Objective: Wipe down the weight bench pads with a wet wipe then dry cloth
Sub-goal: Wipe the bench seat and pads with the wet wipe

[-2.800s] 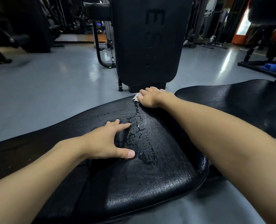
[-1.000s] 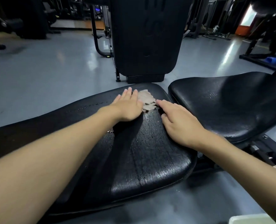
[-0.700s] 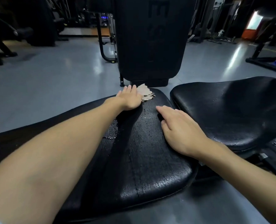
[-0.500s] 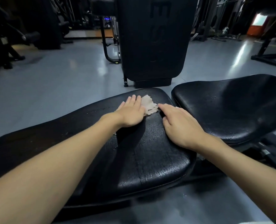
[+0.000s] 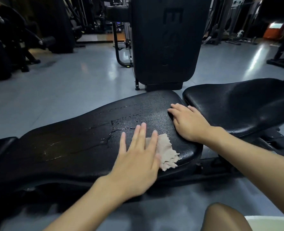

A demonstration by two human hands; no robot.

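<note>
Head view: your left hand (image 5: 138,157) lies flat on the long bench pad (image 5: 81,147), fingers spread, pressing the wet wipe (image 5: 166,154) under the palm rather than pinching it; the wipe is crumpled and sticks out to the right of the hand, near the pad's near edge. Your right hand (image 5: 189,124) rests open on the same pad's right end, fingers loosely spread, holding nothing, just beside the gap to the seat pad (image 5: 237,105). Wet streaks and beads sit on the long pad left of and beyond your left hand. Risks, as judgement: the wipe is held only by downward pressure, so a fast stroke toward the edge could roll it out from under the palm and off onto the floor (image 5: 58,90). It already looks bunched, so it may skip patches and leave pooled liquid instead of an even film. The slick surface could let your bracing right hand slide into the gap. No dry cloth is in view, so pooled water may sit until one is fetched. Count: two pads, one wipe, two hands, one large dark machine panel (image 5: 164,40) beyond the bench.
</note>
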